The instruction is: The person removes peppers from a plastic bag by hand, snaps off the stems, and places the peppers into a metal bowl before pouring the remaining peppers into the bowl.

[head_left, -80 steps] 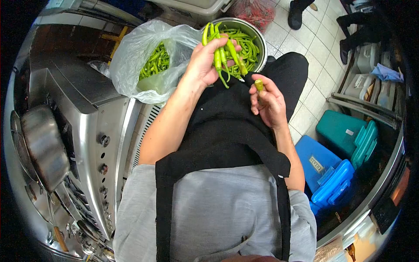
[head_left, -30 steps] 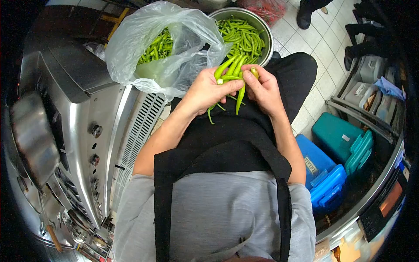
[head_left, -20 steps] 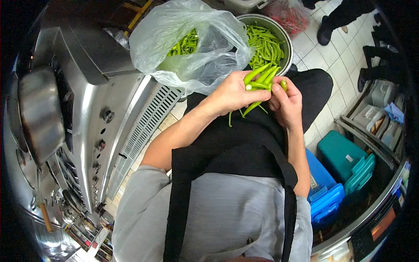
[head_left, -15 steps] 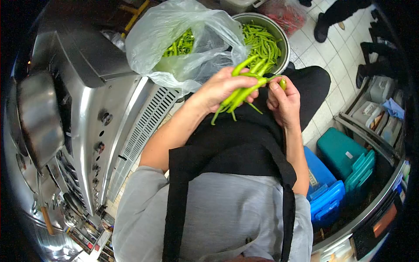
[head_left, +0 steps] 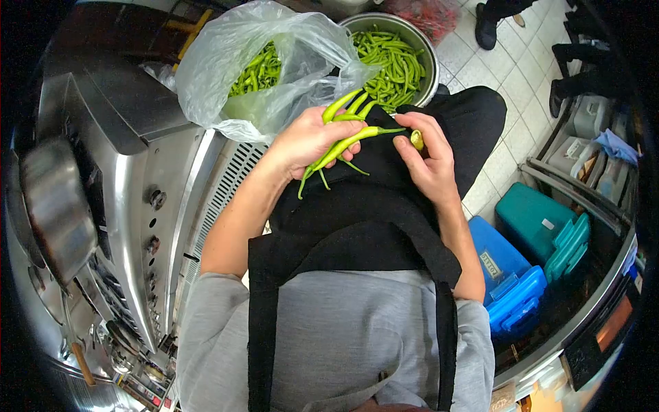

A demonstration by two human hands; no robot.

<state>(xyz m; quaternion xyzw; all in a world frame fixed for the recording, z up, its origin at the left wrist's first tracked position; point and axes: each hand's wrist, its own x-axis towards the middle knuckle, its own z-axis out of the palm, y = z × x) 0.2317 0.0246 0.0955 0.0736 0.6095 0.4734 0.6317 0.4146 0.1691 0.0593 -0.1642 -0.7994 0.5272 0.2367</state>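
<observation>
My left hand [head_left: 310, 145] is closed round several long green chili peppers [head_left: 341, 144], whose tips and thin stems stick out at both sides. One pepper's stem points right, toward my right hand [head_left: 434, 159]. That hand's thumb and forefinger are apart close to the stem's end. A short green piece of chili pepper [head_left: 417, 140], its pale end facing up, is tucked in the right hand's fingers. Beyond the hands, a metal bowl [head_left: 432, 65] holds many green chili peppers. A clear plastic bag [head_left: 199, 75] with more green peppers stands open left of the bowl.
A steel stove [head_left: 130, 178] with knobs and a large pan [head_left: 58, 206] is on the left. Blue [head_left: 494, 261] and green [head_left: 535, 213] plastic bins stand on the right. A red-filled bag [head_left: 429, 17] lies behind the bowl. Another person's shoe [head_left: 486, 31] is on the tiled floor.
My right thumb and forefinger have opened and moved slightly away from the pepper stem. Both hands, bowl and bag now appear a little lower or further left in view.
</observation>
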